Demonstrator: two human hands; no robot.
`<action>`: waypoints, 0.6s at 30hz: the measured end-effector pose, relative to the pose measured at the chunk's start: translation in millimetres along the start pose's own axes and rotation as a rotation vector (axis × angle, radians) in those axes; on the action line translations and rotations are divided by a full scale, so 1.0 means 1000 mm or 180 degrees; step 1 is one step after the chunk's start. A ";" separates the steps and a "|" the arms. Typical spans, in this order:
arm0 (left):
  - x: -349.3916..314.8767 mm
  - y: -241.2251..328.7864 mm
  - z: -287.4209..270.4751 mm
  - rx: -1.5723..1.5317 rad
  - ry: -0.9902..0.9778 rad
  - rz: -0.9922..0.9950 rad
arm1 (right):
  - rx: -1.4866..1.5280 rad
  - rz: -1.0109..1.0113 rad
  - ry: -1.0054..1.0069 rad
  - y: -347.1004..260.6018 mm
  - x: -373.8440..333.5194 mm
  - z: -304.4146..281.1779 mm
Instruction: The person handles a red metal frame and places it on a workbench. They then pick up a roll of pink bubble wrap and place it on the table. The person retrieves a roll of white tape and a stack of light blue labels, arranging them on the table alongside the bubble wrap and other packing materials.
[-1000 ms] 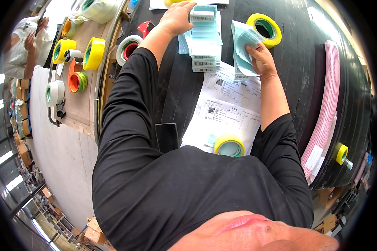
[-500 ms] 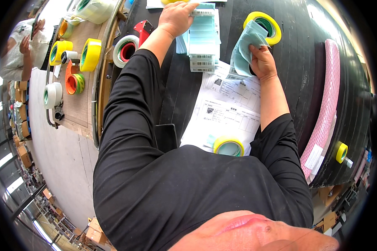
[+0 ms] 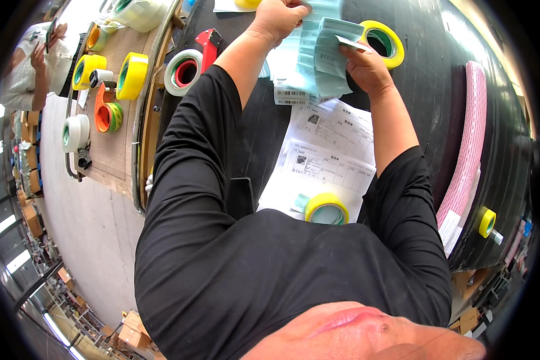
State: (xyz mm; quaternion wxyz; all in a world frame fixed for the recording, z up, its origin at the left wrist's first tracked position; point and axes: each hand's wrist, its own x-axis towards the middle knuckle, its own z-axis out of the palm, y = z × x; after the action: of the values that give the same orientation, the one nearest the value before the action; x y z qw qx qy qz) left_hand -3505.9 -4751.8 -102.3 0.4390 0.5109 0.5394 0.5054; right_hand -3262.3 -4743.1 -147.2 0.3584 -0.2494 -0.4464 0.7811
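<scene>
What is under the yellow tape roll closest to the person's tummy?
The near yellow tape roll lies on white printed sheets spread over the black table. What is printed right beneath the roll is covered, and the black sleeve hides the sheet's edge.

We see the left hand (image 3: 279, 18) cut off by the top edge, its fingertips hidden behind the pale blue label sheets (image 3: 318, 57). Beside those sheets, a yellow tape roll (image 3: 249, 3) is cropped by the same edge. Below them, print on the paper forms (image 3: 330, 150) is too small to tell.
</scene>
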 end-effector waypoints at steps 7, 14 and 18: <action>0.000 -0.014 -0.037 0.0020 0.0404 0.0649 | 0.0815 0.0090 0.0432 0.006 -0.023 -0.017; -0.008 -0.018 -0.040 0.2286 0.0522 0.0333 | 0.0892 0.0150 0.0451 0.005 -0.027 -0.016; -0.006 -0.012 -0.037 0.2583 0.0416 0.0447 | 0.0869 0.0170 0.0514 0.006 -0.026 -0.022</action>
State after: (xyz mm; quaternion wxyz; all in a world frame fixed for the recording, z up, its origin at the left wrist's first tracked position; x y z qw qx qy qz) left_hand -3543.0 -4760.9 -111.0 0.1313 0.6448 0.6853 0.3119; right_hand -3232.4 -4753.9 -161.7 0.4028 -0.2720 -0.2991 0.8212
